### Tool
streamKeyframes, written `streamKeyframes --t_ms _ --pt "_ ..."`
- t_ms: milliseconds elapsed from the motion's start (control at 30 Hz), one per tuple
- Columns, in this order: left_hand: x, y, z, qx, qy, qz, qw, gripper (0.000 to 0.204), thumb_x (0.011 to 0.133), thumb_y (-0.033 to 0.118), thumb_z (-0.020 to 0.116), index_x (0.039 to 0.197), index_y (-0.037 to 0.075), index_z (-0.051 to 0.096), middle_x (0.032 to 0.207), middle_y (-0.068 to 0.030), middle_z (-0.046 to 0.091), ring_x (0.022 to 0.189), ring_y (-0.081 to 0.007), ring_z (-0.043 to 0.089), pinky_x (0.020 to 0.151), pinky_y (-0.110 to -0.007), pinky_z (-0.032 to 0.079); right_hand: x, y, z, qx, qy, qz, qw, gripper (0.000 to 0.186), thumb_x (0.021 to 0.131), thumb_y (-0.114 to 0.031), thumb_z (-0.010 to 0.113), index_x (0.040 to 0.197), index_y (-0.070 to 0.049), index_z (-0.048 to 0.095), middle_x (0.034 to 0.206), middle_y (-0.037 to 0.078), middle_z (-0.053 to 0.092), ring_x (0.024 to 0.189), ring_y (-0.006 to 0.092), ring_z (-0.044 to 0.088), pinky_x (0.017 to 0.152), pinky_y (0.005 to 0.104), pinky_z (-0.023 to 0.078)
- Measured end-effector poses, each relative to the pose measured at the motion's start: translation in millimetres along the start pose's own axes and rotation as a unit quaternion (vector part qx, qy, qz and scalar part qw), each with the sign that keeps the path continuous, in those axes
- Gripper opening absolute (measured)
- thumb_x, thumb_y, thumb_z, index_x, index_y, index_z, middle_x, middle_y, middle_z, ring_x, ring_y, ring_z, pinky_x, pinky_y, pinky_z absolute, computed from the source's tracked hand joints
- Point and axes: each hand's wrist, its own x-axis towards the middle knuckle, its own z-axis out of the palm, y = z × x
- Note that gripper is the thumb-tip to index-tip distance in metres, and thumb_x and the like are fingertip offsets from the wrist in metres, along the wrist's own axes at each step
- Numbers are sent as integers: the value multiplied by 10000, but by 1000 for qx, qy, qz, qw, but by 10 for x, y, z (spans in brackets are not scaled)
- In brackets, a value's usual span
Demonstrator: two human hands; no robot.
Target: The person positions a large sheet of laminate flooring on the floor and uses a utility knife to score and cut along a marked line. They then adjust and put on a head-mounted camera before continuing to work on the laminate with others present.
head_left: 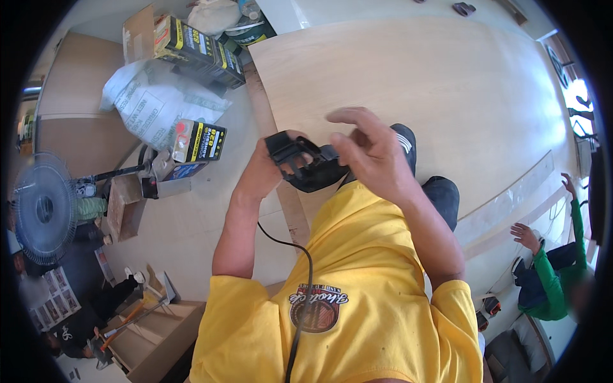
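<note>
My left hand (257, 171) is closed around a black plastic device (288, 152), which looks like a small clip or holder with prongs. What exactly it is, I cannot make out. Just to the right, my right hand (371, 156) is raised with its fingers curved and apart, holding nothing and not touching the device. A thin black cable (309, 268) comes from beside my left forearm and runs down over my yellow shirt (377, 255). Beneath both hands are my dark shoes and legs, partly hidden.
A large pale wooden board (447, 96) lies ahead and under me. On the left are a white sack (150, 102), adhesive tins (199, 140), and a standing fan (45, 207). A person in green sleeves (550, 281) is at the right, another in black (76, 332) at lower left.
</note>
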Motion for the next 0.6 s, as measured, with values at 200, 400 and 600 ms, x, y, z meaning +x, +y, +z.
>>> streamKeyframes --t_ms 200,400,600 --pt "-245 -164 -398 -31 11 -14 999 516 828 400 812 1088 -5 626 790 1 566 646 -94 475 564 -243 365 -842 861 -934 -62 181 136 972 240 960 -184 619 1103 -1 677 802 55 648 708 111 610 631 270 484" --pt "-399 -156 -760 -37 -163 -119 979 319 818 246 731 1027 8 696 879 -34 675 714 -63 573 615 -210 450 -2860 2045 -1588 -353 278 296 843 274 984 -227 559 978 29 656 759 171 627 679 296 607 622 401 472" --pt "-545 -332 -760 -66 -234 -261 934 351 793 218 783 1061 3 713 860 -55 678 727 -90 602 624 -232 458 -4769 2995 -74 -396 63 507 763 173 948 -218 569 980 -54 615 753 185 632 748 384 615 682 469 482"
